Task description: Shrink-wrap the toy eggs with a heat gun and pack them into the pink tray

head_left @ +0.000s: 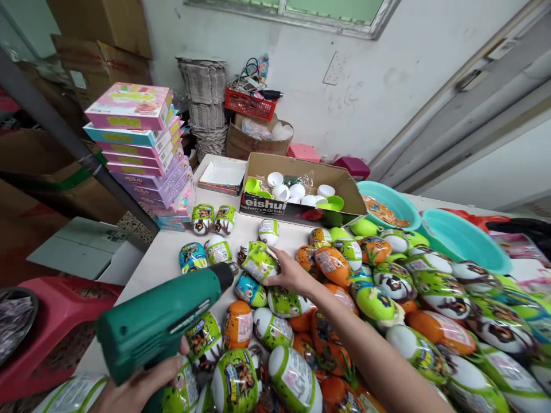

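My left hand (148, 378) grips a green heat gun (159, 315) by its handle, which is partly out of sight. The metal nozzle points right, close to a green-and-white wrapped toy egg (259, 261). That egg is held in the fingers of my right hand (288, 272), a little above the other eggs. Under and around my hands lie many wrapped eggs, among them an orange egg (238, 324), a blue-and-green egg (249, 288) and a white-and-green egg (295, 378). My right forearm hides part of the pile.
Behind the eggs stands an open cardboard box (262, 207) with white and green shells. Right of it are turquoise basins (465, 241). Stacked pink boxes (129, 106) rise at the table's left back corner. A red stool (55, 338) stands at the left.
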The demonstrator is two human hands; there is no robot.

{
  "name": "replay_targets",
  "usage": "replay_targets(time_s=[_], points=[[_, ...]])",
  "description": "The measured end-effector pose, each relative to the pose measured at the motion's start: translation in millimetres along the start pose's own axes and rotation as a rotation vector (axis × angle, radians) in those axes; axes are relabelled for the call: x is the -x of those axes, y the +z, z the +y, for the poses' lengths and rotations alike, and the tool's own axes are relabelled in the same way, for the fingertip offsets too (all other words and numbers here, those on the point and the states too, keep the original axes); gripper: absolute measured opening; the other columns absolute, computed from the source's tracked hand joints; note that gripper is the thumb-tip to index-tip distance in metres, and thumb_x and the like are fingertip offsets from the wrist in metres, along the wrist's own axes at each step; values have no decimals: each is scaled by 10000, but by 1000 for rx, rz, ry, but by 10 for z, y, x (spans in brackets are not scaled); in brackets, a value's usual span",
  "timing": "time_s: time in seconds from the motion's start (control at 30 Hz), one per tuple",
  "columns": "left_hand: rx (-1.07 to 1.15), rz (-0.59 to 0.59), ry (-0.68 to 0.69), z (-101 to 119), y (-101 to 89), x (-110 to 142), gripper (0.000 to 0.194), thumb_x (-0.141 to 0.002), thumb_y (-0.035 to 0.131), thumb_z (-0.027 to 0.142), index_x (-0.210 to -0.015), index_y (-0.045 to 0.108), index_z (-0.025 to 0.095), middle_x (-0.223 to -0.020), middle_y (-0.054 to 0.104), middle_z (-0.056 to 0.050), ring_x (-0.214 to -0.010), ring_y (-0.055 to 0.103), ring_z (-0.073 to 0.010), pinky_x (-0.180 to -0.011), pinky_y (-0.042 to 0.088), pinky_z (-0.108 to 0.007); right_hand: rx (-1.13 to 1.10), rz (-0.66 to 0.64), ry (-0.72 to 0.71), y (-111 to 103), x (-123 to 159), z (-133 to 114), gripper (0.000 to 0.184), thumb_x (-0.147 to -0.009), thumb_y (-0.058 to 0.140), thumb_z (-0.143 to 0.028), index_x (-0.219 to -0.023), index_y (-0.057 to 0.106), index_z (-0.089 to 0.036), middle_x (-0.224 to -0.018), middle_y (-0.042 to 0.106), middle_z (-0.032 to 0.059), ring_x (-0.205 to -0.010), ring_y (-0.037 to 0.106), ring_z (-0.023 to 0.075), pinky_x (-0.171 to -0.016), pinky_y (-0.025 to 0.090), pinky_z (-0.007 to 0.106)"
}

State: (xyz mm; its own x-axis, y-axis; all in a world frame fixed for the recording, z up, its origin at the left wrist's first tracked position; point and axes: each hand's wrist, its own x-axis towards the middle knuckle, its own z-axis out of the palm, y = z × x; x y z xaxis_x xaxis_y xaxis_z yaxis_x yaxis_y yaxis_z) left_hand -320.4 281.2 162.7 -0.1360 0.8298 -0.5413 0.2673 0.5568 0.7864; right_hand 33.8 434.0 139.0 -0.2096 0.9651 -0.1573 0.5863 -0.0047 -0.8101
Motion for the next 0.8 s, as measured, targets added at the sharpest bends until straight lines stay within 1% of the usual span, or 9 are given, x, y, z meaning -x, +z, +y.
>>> replay_targets(time_s=[0.13, 0.27, 0.33, 0.4, 0.47, 0.53, 0.67, 0.73, 0.8], points=[[-74, -84, 92, 239, 330, 56, 269, -662, 725, 475, -806, 777, 253, -818, 783, -48, -799, 698, -308, -896, 534, -386, -252, 52, 105, -213, 241, 242, 688, -657, 798, -412, -1286, 581, -238, -1331, 591, 108, -1194, 569, 305, -1003, 452, 460], [-91, -107, 194, 417, 488, -83, 203, -711, 708, 396, -814, 770, 232, -711, 755, -36, -774, 680, -284, -872, 523, -366, -280, 157, 148, -384, 291, 493, 524, -682, 756, -353, -1177, 654, -217, -1152, 690, 94, -1002, 661, 269, -864, 532, 412], [-73, -116, 230, 479, 496, -180, 195, -722, 708, 367, -836, 767, 220, -666, 739, -25, -724, 663, -261, -836, 524, -345, -215, 173, 131, -382, 236, 538, 468, -684, 727, -296, -1141, 677, -209, -1049, 723, 82, -955, 670, 258, -838, 536, 393], [-59, -134, 261, 530, 471, -257, 219, -724, 711, 352, -878, 761, 205, -688, 741, -24, -701, 648, -243, -785, 523, -324, -70, 160, 101, -338, 131, 538, 457, -660, 704, -234, -1115, 694, -191, -1055, 723, 92, -974, 661, 263, -874, 516, 391], [-47, -146, 255, 577, 433, -289, 235, -720, 713, 359, -879, 756, 192, -684, 732, -20, -682, 636, -229, -724, 518, -304, 111, 118, 67, -272, 1, 523, 454, -618, 700, -191, -1072, 712, -171, -1086, 716, 108, -1019, 642, 283, -924, 482, 397], [-24, -166, 208, 611, 401, -271, 233, -706, 722, 380, -828, 754, 184, -657, 716, -15, -633, 616, -211, -665, 511, -290, 237, 33, 45, -197, -120, 516, 411, -591, 696, -158, -1001, 731, -165, -1021, 732, 104, -997, 642, 290, -914, 473, 383], [28, -172, 126, 606, 365, -158, 259, -665, 753, 425, -751, 752, 180, -687, 723, -25, -620, 604, -201, -645, 505, -278, 189, -118, 69, -57, -223, 532, 238, -649, 648, -147, -878, 710, -157, -803, 730, 51, -770, 659, 219, -719, 498, 298], [18, -168, 89, 580, 347, -101, 276, -652, 763, 437, -764, 756, 185, -681, 717, -23, -644, 613, -213, -652, 501, -280, 125, -84, 34, -24, -184, 516, 219, -685, 629, -150, -899, 677, -154, -787, 716, 35, -720, 646, 185, -662, 488, 266], [21, -171, 66, 574, 334, -61, 286, -640, 769, 437, -791, 760, 195, -680, 714, -20, -664, 619, -226, -650, 499, -285, 138, 1, -62, -34, -100, 468, 232, -704, 611, -133, -928, 660, -169, -815, 712, 32, -730, 638, 175, -682, 487, 269]])
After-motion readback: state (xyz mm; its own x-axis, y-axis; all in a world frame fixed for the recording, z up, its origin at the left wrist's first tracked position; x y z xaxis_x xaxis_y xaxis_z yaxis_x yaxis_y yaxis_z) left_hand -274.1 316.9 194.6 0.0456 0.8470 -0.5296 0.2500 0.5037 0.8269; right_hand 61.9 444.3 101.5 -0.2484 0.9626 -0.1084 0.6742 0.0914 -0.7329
